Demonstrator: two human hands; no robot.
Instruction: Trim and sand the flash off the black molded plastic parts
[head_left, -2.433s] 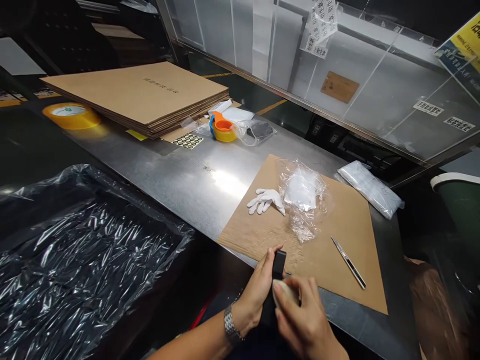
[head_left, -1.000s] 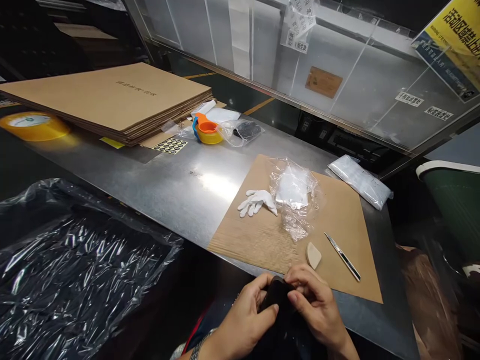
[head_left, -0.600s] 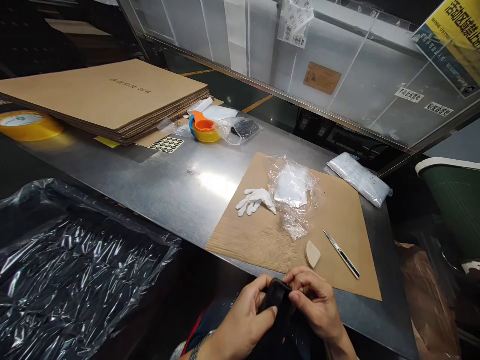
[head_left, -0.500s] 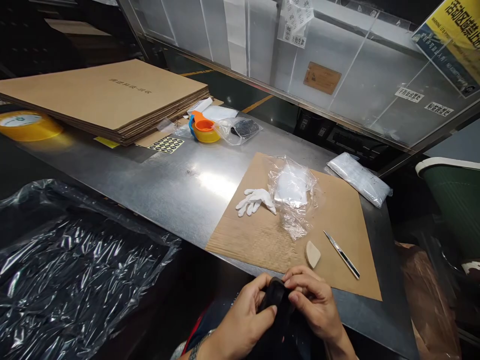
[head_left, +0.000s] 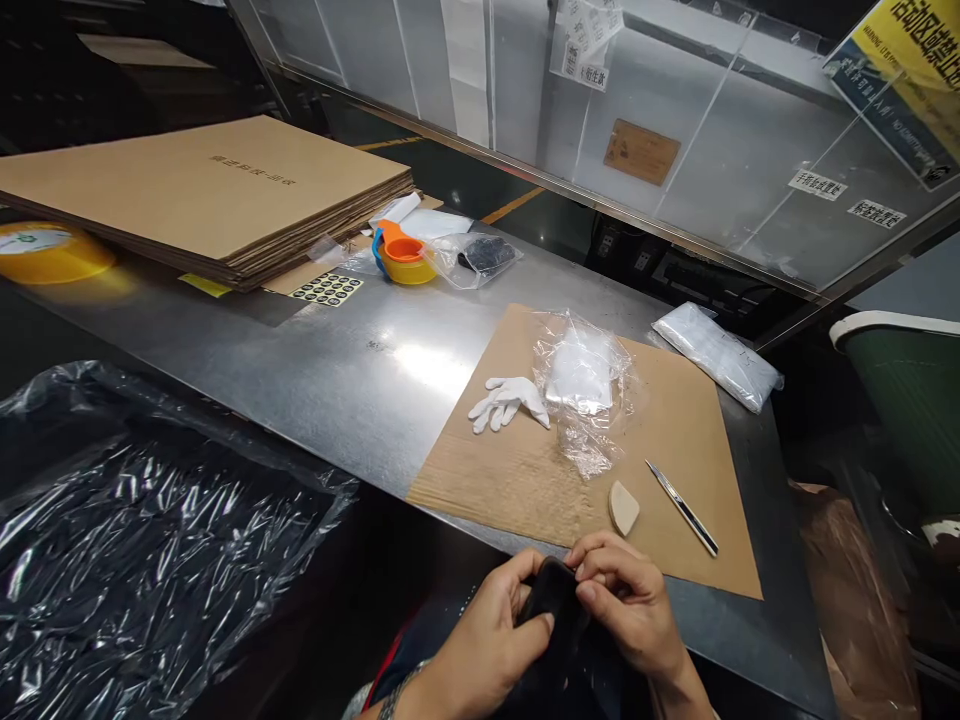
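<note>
A dark, smooth item (head_left: 551,600) is held in front of the body, at the near edge of the table; its lower part blends into the dark clothing. My left hand (head_left: 487,635) is closed around its left side, thumb lying on top. At the item's upper right edge, my right hand (head_left: 626,605) pinches with thumb and fingers. Just beyond the hands, a beige wedge-shaped piece (head_left: 623,508) lies on the cardboard sheet (head_left: 495,490). To its right is a slim cutter or pen-like tool (head_left: 682,508).
A white glove (head_left: 510,402) and clear plastic packaging (head_left: 585,385) lie on the cardboard. Stacked cardboard (head_left: 202,200), a tape dispenser (head_left: 405,258) and yellow tape (head_left: 56,252) stand farther left. A wrapped packet (head_left: 718,355) sits at right, a black plastic liner (head_left: 150,560) at lower left.
The view has shifted very slightly. The dark item's top shows a little more between my hands, which keep nearly the same grip.
</note>
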